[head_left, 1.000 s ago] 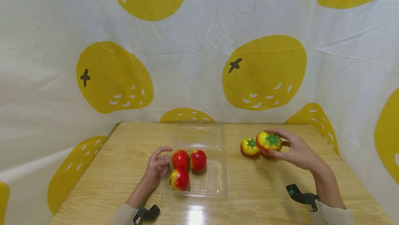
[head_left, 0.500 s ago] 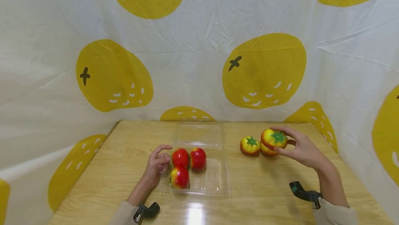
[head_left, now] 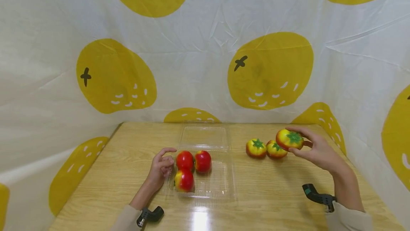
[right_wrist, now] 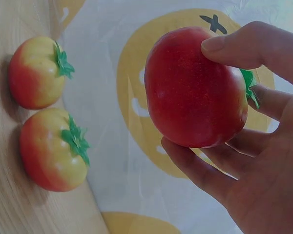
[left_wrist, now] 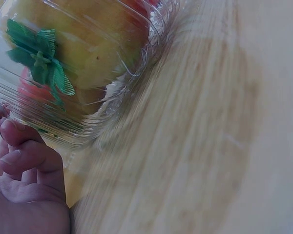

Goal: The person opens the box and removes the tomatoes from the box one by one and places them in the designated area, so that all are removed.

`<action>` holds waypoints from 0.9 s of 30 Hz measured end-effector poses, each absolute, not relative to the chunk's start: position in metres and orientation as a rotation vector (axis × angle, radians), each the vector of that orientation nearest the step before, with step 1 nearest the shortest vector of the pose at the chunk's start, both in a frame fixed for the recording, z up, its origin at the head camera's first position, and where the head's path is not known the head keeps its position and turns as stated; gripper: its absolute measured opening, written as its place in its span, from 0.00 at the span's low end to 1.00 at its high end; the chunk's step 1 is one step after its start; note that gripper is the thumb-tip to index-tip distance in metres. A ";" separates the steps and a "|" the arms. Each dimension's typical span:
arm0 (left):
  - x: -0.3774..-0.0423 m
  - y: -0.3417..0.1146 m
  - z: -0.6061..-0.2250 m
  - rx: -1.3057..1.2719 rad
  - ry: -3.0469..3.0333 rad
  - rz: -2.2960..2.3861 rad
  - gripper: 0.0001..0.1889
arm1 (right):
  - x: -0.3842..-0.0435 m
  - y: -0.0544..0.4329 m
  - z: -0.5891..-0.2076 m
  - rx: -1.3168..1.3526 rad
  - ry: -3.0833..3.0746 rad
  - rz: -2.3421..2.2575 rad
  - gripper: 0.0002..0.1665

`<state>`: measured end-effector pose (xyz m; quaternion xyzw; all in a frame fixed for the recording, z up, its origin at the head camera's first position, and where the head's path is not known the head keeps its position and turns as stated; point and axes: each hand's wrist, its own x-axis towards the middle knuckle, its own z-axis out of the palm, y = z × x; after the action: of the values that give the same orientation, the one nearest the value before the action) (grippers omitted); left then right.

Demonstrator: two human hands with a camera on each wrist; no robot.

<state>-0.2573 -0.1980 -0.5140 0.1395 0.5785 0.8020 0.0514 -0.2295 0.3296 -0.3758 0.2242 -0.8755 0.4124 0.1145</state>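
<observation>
My right hand [head_left: 315, 150] holds a red-and-yellow toy tomato [right_wrist: 195, 90] with a green leafy top, thumb on one side and fingers on the other. It is raised above the table at the right. Two similar tomatoes, one farther left [head_left: 256, 148] and one nearer the hand [head_left: 276, 150], sit side by side on the table. My left hand [head_left: 159, 169] is at the left edge of a clear plastic clamshell container [head_left: 221, 184], its curled fingers pinching the rim [left_wrist: 4, 113]. Inside, three tomatoes [head_left: 184, 160] fill the container's left and back part.
The container's lid [head_left: 205, 137] lies folded open toward the back of the wooden table [head_left: 137, 138]. A white curtain [head_left: 192, 74] with yellow fruit prints hangs behind and along the sides. Each wrist wears a black camera mount [head_left: 317, 195].
My right hand has moved to the right with its tomato, uncovering the tomato behind it. My left hand and the container stay in place.
</observation>
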 end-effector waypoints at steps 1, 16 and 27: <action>-0.257 -0.198 -0.514 0.427 1.759 2.442 0.17 | -0.229 0.331 -0.376 0.650 -2.566 1.211 0.35; -0.257 -0.197 -0.514 0.440 1.730 2.468 0.18 | -0.232 0.358 -0.386 0.539 -2.563 1.280 0.37; -0.256 -0.196 -0.511 0.422 1.764 2.453 0.18 | -0.237 0.374 -0.398 0.465 -2.578 1.304 0.38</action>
<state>-0.2558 -0.1960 -0.5109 0.1382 0.5777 0.8032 0.0452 -0.2367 0.3739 -0.3975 0.1581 -0.8760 0.4429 0.1075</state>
